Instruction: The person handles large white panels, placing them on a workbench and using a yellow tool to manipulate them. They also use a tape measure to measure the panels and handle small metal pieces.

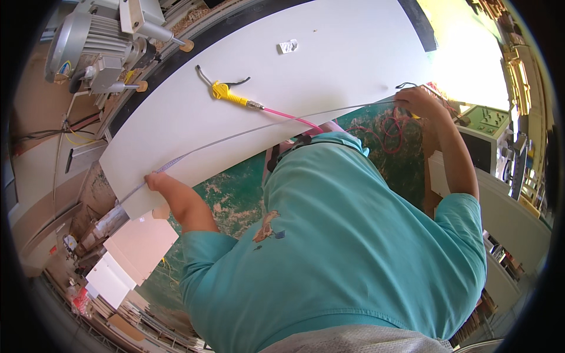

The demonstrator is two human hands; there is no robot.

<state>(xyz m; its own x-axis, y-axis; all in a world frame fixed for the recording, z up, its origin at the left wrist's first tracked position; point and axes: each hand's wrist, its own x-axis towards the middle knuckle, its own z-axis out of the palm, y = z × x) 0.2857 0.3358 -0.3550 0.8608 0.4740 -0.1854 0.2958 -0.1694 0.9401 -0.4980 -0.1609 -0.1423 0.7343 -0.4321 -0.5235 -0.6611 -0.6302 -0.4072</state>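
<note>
A thin grey tape measure [175,162] is stretched across a large white board [329,76], along its near side. My left hand [156,180] is closed on the tape near the board's left end, and some tape runs past it to the left edge. At the right end my right hand [419,101] is closed round the tape; its fingertips and the tape's case are partly hidden, and a black cord loop [406,86] shows beside it. Beyond the tape a yellow air blow gun [231,95] lies on the board, apart from both hands.
A pink hose [294,117] runs from the blow gun over the board's near edge to the green floor [235,182]. A crumpled label [288,46] lies on the board. A motor [94,38] stands far left, a green-topped control box [485,120] right, and panels [141,247] lower left.
</note>
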